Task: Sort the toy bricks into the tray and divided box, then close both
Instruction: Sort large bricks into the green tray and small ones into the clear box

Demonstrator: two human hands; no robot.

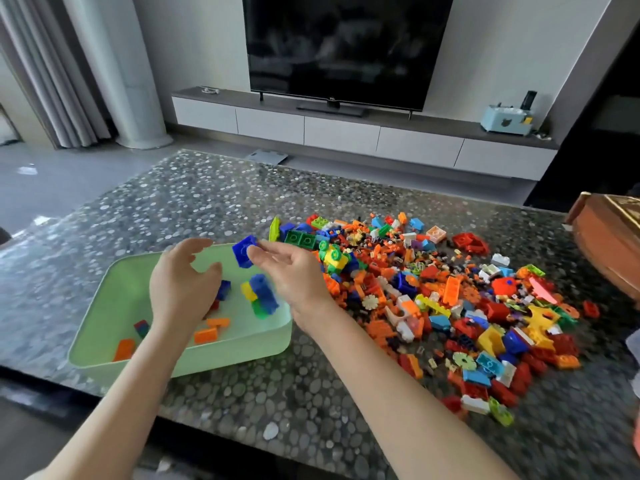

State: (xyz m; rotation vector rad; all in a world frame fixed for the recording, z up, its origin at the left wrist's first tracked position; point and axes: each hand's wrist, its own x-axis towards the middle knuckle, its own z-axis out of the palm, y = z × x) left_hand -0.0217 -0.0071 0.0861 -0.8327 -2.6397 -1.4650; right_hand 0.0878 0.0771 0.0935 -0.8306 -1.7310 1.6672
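Left hand (pixel 187 284) loosely curled, empty, over the smooth mint tray (pixel 221 356) — right hand (pixel 292 270) pinches a studded blue brick (pixel 244 251).

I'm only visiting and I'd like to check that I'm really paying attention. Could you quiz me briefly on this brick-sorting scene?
1. True or false: the green tray already has toy bricks in it.
2. What colour is the brick at the fingertips of the right hand? A red, B blue, C white.
3. Fill in: seen from the person, the loose pile lies on the tray's ____ side.
Key: 1 true; 2 B; 3 right.
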